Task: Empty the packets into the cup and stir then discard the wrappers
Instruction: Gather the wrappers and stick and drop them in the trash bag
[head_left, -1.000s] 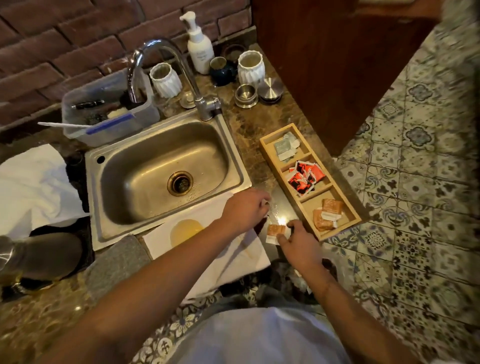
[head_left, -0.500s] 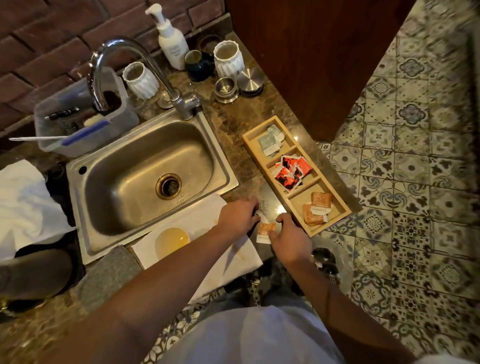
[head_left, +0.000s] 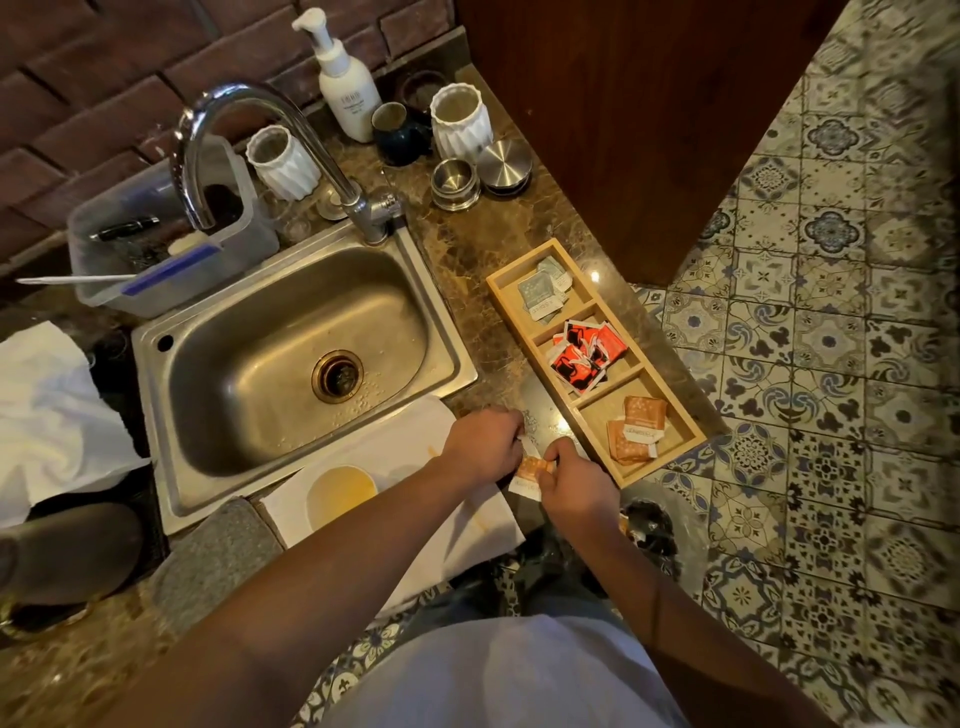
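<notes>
Packet: orange, white-edged | left hand, right hand: fingers pinch it

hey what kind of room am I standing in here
Probably a small kitchenette or drinks corner, perhaps in a guest room. A steel sink with a curved tap sits in a stone counter, and a wooden tray beside it holds sorted drink packets, with white cups behind.

Red brick wall across upper left of frame. Dark wooden cabinet fills upper centre and right. Patterned blue-and-cream floor tiles down the right side; brown marble countertop, warm dim light.
</notes>
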